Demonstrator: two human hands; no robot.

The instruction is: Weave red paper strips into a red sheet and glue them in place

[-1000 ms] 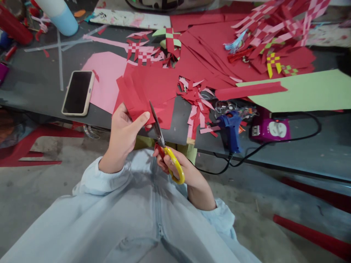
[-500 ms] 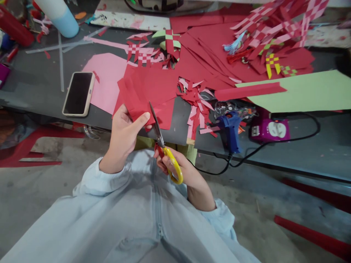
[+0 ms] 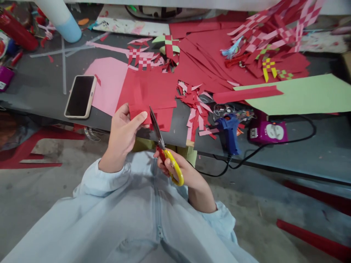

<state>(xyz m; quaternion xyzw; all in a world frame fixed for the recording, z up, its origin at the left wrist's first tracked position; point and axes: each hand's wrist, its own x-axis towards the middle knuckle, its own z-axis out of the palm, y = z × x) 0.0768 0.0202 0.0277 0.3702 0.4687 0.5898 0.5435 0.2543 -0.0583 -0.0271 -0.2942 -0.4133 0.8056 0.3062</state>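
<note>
My left hand (image 3: 122, 135) pinches a piece of red paper (image 3: 135, 110) between thumb and fingers, just above the table's near edge. In my right hand (image 3: 175, 165) is a pair of scissors (image 3: 160, 140) with yellow and red handles, fingers wrapped in the loops. The blades point away from me and lie beside the left thumb, close to the held paper; whether they touch it I cannot tell. Under and beyond the left hand lie larger red sheets (image 3: 157, 87), with a pink sheet (image 3: 106, 82) to their left.
A phone (image 3: 79, 96) lies at the left. Red and pink strip scraps (image 3: 196, 106) sit right of the sheets. Further right are a blue glue gun (image 3: 229, 133) with its cord, a purple box (image 3: 268, 131) and a green sheet (image 3: 304, 95). Woven paper pieces (image 3: 263, 33) are heaped behind.
The red paper in my left hand has turned and now sits straighter over the sheets. The scissors stay almost in place. The view has shifted slightly.
</note>
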